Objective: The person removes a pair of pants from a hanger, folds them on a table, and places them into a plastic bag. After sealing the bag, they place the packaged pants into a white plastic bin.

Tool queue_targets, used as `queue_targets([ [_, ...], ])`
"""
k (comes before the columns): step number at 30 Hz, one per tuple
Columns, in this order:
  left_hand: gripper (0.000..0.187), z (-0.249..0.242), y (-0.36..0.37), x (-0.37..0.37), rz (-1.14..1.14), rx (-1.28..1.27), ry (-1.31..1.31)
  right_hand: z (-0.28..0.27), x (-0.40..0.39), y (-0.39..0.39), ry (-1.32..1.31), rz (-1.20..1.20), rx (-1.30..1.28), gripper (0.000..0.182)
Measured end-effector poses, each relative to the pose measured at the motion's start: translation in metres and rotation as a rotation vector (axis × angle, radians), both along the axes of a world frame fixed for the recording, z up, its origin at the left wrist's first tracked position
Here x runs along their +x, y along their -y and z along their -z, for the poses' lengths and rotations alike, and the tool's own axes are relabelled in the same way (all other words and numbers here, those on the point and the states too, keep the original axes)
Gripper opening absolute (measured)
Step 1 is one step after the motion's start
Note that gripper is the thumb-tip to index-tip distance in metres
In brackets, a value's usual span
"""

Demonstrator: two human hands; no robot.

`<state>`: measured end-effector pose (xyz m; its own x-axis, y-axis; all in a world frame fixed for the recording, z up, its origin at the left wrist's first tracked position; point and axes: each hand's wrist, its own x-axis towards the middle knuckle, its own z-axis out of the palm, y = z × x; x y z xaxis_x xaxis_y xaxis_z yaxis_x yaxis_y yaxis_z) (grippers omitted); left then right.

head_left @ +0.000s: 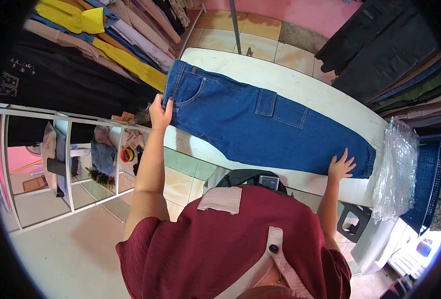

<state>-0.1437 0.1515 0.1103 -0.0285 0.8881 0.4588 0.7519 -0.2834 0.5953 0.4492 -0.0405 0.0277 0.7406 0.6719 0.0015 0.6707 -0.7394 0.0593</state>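
Note:
Blue denim trousers [260,124] lie folded lengthwise on a white table [230,62], with the waistband at the left and the gathered cuff at the right. A cargo pocket faces up near the middle of the leg. My left hand [161,113] grips the waistband edge at the table's left end, thumb on top and the other fingers partly hidden. Near the cuff, my right hand [342,165] lies flat on the denim with its fingers spread, holding nothing.
Crumpled clear plastic [394,169] hangs over the table's right end, beside a blue basket [426,184]. Hanging clothes [106,45] fill the upper left, and dark garments [375,45] the upper right. A white shelf frame [71,164] stands at the left.

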Motion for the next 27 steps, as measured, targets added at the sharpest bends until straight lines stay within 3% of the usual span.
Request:
queue_targets([
  [3,0.024,0.006,0.007,-0.002,-0.062,-0.097,0.008,-0.015,-0.064,-0.025,-0.032,-0.013,0.166,0.056],
  [5,0.042,0.048,0.007,-0.03,-0.149,-0.512,-0.342,-0.011,-0.115,-0.04,-0.117,-0.154,0.294,0.058],
  [8,0.049,0.069,0.002,-0.054,-0.1,-0.609,-0.31,0.021,-0.159,-0.037,-0.056,-0.213,0.197,0.057],
  [10,0.055,0.054,-0.007,-0.053,-0.07,-0.805,-0.338,0.018,-0.162,-0.04,-0.048,-0.19,0.195,0.056],
  [13,0.059,0.052,-0.017,-0.05,-0.087,-0.763,-0.131,0.017,-0.163,-0.04,-0.036,-0.167,0.182,0.053],
  [14,0.064,0.075,-0.024,-0.059,-0.105,-0.708,0.076,0.018,-0.162,-0.04,-0.025,-0.173,0.191,0.053],
  [15,0.064,0.073,-0.029,-0.059,-0.096,-0.711,0.074,0.017,-0.163,-0.039,-0.012,-0.177,0.202,0.052],
  [17,0.065,0.064,-0.037,-0.05,-0.298,-0.696,0.223,0.015,-0.165,-0.039,0.001,-0.163,0.196,0.051],
  [18,0.067,0.062,-0.05,-0.053,-0.167,-0.842,0.31,0.016,-0.164,-0.04,0.01,-0.162,0.197,0.051],
  [19,0.067,0.063,-0.052,-0.054,-0.159,-0.843,0.309,0.016,-0.164,-0.041,0.019,-0.163,0.197,0.051],
  [21,0.066,0.052,-0.052,-0.046,-0.063,-0.861,0.045,0.017,-0.164,-0.041,0.019,-0.156,0.196,0.051],
  [22,0.064,0.058,-0.056,-0.048,-0.016,-0.892,0.196,0.017,-0.164,-0.041,0.016,-0.153,0.195,0.051],
  [27,0.047,0.06,-0.06,-0.037,0.01,-0.647,0.293,0.017,-0.164,-0.041,0.019,-0.136,0.177,0.051],
])
